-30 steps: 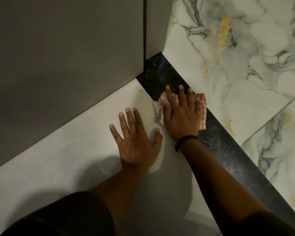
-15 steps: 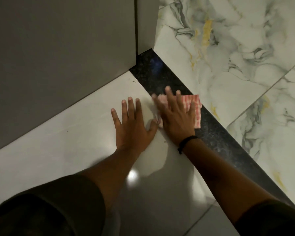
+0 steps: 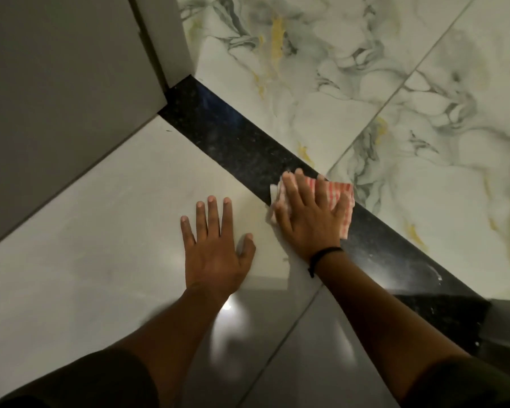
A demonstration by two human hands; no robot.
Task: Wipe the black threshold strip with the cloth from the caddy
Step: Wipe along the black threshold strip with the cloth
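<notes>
The black speckled threshold strip (image 3: pixel 236 142) runs diagonally from the door frame at the upper left down to the lower right. A red-and-white checked cloth (image 3: pixel 340 198) lies on the strip near its middle. My right hand (image 3: pixel 309 219) presses flat on the cloth with fingers spread; a black band circles its wrist. To its left, my left hand (image 3: pixel 215 248) rests flat and open on the pale floor tile, holding nothing. No caddy is in view.
A grey door or wall panel (image 3: pixel 56 92) fills the upper left, its frame meeting the strip's far end. White marble-patterned tiles (image 3: pixel 395 98) lie beyond the strip. Pale glossy tile (image 3: pixel 100 231) lies on my side. A grey edge (image 3: pixel 504 325) stands at the strip's lower right end.
My right hand has slid the cloth along the strip toward the lower right, away from the door frame. The left hand has stayed flat on the tile. The view shifted too.
</notes>
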